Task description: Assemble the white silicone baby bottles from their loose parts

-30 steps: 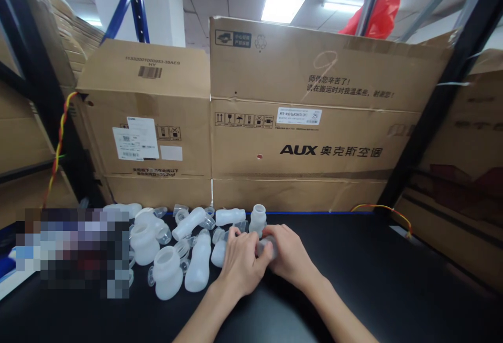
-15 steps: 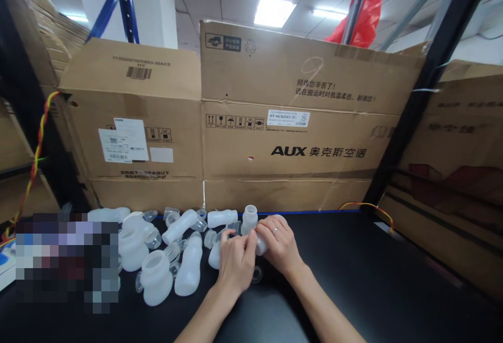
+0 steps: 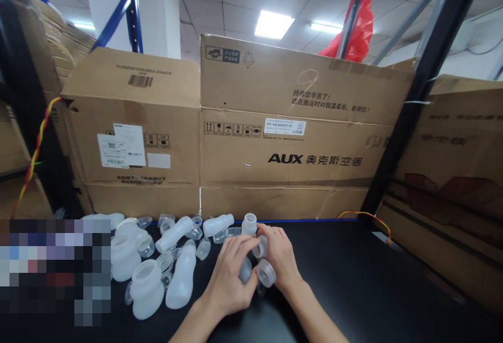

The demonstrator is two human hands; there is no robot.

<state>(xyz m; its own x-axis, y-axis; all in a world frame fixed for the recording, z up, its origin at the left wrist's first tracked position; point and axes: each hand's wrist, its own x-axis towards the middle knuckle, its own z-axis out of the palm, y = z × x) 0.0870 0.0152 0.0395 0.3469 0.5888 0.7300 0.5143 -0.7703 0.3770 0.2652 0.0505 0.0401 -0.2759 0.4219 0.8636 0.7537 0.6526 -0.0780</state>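
Note:
My left hand (image 3: 230, 269) is curled, its thumb against a clear ring-shaped plastic cap (image 3: 266, 274). Behind its fingers shows part of a milky plastic bottle (image 3: 245, 270), mostly hidden. My right hand (image 3: 281, 256) closes around a small translucent bottle piece (image 3: 260, 249) with its round opening turned toward my left fingertips. Just beyond both hands stands an upright milky bottle (image 3: 249, 224) with an open neck. Another clear round part (image 3: 261, 289) lies on the table below the cap, partly covered.
Left of my hands lie several milky bottles (image 3: 182, 275) and clear caps (image 3: 203, 249). A wide-necked bottle (image 3: 147, 290) stands nearest on the left. Cardboard (image 3: 283, 139) walls off the back of the black table (image 3: 353, 290). A red-yellow wire (image 3: 373, 214) lies at the back right.
My left hand has turned and spread around the parts, so the clear cap now shows between my hands. The view has tilted slightly upward.

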